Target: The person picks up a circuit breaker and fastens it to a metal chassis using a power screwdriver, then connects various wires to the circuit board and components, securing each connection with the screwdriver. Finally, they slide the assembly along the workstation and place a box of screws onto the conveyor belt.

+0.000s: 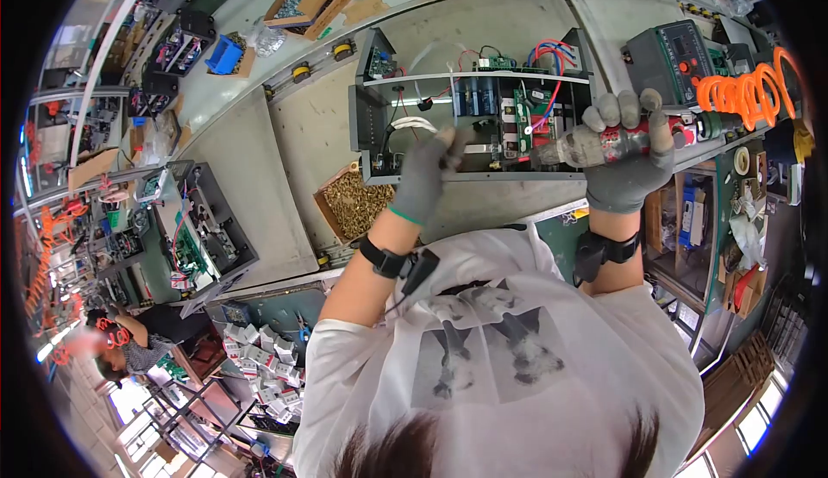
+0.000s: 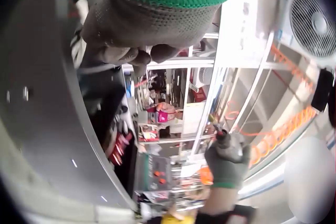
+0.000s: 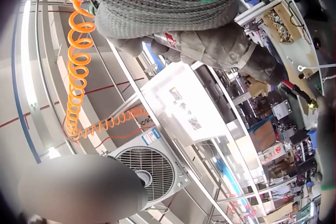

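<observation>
In the head view my right hand [image 1: 628,176], in a grey glove, grips a tape-wrapped pneumatic screwdriver [image 1: 573,149]. Its nose points left over the front edge of an open metal chassis [image 1: 470,177]. The right wrist view shows the fingers wrapped round the tool [image 3: 226,48], with a yellowish bit of metal at its tip. My gloved left hand [image 1: 421,178] is over the chassis's front left part, beside white wires [image 1: 414,122]. The left wrist view shows its fingers [image 2: 118,54] bent; I cannot tell whether they pinch something small. Circuit boards [image 1: 536,107] and blue capacitors [image 1: 476,97] sit inside the chassis.
A cardboard box of brass-coloured screws [image 1: 358,202] stands left of the chassis. A grey power unit [image 1: 673,60] is at the right, near an orange coiled hose [image 1: 750,90]. Another open chassis [image 1: 207,219] lies farther left. Behind are more parts boxes [image 1: 306,4].
</observation>
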`<state>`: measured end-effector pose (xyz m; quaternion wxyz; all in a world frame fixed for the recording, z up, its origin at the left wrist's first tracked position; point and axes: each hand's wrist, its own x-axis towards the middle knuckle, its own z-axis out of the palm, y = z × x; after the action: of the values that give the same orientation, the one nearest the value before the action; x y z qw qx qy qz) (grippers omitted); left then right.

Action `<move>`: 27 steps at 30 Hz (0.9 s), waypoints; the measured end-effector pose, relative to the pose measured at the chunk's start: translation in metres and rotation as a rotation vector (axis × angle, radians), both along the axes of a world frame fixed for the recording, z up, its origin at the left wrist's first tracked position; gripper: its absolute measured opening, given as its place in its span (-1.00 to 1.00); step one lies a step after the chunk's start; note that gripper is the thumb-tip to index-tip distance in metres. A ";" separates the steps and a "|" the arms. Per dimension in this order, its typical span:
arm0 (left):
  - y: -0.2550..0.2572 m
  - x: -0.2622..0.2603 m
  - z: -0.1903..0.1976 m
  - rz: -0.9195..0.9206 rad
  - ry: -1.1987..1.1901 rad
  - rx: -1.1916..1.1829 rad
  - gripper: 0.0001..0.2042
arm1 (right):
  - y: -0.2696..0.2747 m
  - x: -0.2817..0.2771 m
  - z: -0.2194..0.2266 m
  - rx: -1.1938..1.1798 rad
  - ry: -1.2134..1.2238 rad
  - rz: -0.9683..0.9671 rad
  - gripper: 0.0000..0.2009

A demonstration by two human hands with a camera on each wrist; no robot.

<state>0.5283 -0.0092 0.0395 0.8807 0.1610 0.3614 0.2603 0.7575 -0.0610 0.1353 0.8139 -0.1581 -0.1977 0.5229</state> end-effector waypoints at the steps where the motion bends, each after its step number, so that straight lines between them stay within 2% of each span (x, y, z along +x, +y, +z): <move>1: 0.016 -0.006 -0.008 -0.058 0.351 0.314 -0.57 | -0.001 0.005 -0.003 -0.038 0.011 -0.028 -0.87; 2: 0.030 -0.008 -0.014 -0.119 0.696 0.633 -0.61 | -0.002 0.012 -0.006 -0.074 0.020 -0.056 -0.86; 3: 0.042 -0.005 -0.013 -0.124 0.693 0.628 -0.61 | -0.003 0.018 -0.012 -0.085 0.004 -0.046 -0.87; 5: 0.060 0.004 -0.005 -0.325 1.075 1.095 -0.62 | -0.005 0.022 -0.020 -0.141 0.011 -0.078 -0.86; 6: 0.064 0.008 -0.010 -0.330 1.074 1.091 -0.62 | -0.006 0.024 -0.024 -0.191 0.020 -0.106 -0.86; 8: 0.070 0.016 -0.020 -0.455 0.992 1.333 -0.61 | -0.006 0.027 -0.031 -0.216 0.034 -0.114 -0.86; 9: 0.071 0.019 -0.019 -0.459 0.834 1.290 -0.67 | -0.007 0.028 -0.035 -0.259 0.033 -0.123 -0.86; 10: 0.071 0.020 -0.019 -0.467 0.830 1.291 -0.67 | -0.008 0.030 -0.039 -0.302 0.033 -0.135 -0.87; 12: 0.072 0.021 -0.020 -0.599 0.714 1.762 -0.69 | -0.010 0.033 -0.048 -0.318 0.057 -0.122 -0.88; 13: 0.072 0.022 -0.023 -0.548 0.529 2.019 -0.74 | -0.010 0.034 -0.054 -0.321 0.049 -0.104 -0.88; 14: 0.068 0.023 -0.026 -0.560 0.512 2.016 -0.74 | -0.011 0.034 -0.060 -0.325 0.040 -0.086 -0.89; 16: 0.050 0.021 -0.022 -0.942 0.462 2.434 -0.76 | -0.013 0.033 -0.071 -0.386 0.108 -0.070 -0.87; 17: 0.041 0.019 -0.027 -1.067 0.503 2.405 -0.77 | -0.015 0.032 -0.078 -0.385 0.109 -0.063 -0.86; 22: 0.049 0.009 0.001 -1.006 0.458 2.233 -0.73 | -0.025 0.034 -0.105 -0.389 0.180 0.041 -0.82; 24: 0.056 0.007 -0.004 -0.974 0.436 2.201 -0.70 | -0.024 0.034 -0.110 -0.362 0.150 0.104 -0.80; 26: 0.060 0.006 -0.015 -0.988 0.342 1.982 -0.68 | -0.024 0.035 -0.120 -0.384 0.128 0.100 -0.79; 27: 0.060 0.009 -0.011 -0.992 0.339 1.980 -0.68 | -0.024 0.036 -0.122 -0.384 0.106 0.119 -0.78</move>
<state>0.5376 0.0510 0.0287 0.3101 0.9503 0.0059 0.0279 0.7933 -0.0846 0.0129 0.7459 -0.2705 -0.0603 0.6057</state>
